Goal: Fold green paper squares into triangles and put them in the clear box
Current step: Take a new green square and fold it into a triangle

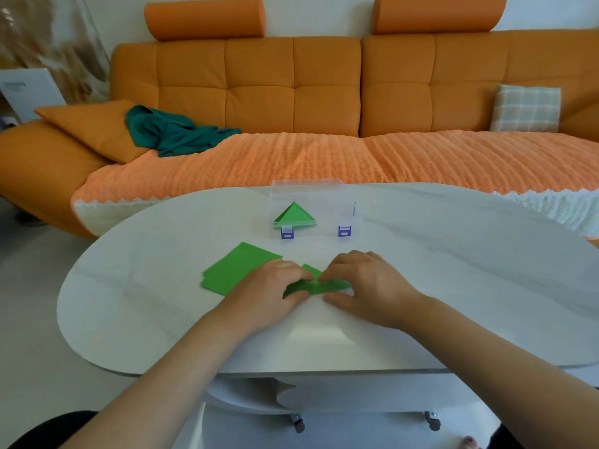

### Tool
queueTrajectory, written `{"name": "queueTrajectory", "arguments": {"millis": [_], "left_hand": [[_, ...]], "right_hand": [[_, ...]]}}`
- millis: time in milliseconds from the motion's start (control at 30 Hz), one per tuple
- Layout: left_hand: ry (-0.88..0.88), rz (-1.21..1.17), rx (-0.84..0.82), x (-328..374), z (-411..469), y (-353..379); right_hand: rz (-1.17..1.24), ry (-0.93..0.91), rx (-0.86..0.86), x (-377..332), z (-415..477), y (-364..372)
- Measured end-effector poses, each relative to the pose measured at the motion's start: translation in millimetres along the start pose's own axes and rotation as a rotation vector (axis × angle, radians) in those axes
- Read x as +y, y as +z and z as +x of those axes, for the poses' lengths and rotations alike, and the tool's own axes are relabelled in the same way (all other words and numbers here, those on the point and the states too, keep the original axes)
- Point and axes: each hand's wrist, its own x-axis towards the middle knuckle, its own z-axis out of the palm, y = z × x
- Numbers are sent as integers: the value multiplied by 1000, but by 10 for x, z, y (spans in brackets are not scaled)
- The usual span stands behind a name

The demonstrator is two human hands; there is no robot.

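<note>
The paper [324,286] lies half folded on the table [453,254].
My left hand [269,283] and right hand [364,280] pinch it beside the stack [240,265]; one triangle [296,216] lies in the clear box [327,196].

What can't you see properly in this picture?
In the head view:
- Green paper being folded: mostly covered by the left hand and right hand, shape unclear.
- Stack of green squares: sheets too thin to count, one edge behind the left hand.
- Triangles in the clear box: they overlap, number unclear.
- White board at left edge: print blurred.
</note>
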Motion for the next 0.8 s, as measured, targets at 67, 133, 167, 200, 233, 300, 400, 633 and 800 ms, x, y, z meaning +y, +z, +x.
{"name": "queueTrajectory", "arguments": {"millis": [67,133,167,200,233,300,400,633,800], "left_hand": [[63,15,18,-27,22,-15],[106,26,55,-46,39,-23],[115,28,77,-53,44,-23],[119,29,100,-59,43,-20],[119,33,124,-56,43,-18],[120,58,184,-30,44,-12],[115,68,280,24,79,-11],[70,5,307,25,122,22],[31,-61,328,54,121,48]], "right_hand": [[-10,-37,11,51,65,16],[-45,-76,49,106,116,34],[-50,-89,81,125,135,49],[-42,-97,119,131,152,58],[-31,-101,158,131,166,69],[-28,-112,225,120,199,82],[-56,-132,292,88,235,89],[15,-107,389,-37,259,74],[-48,-92,409,-32,262,47]]}}
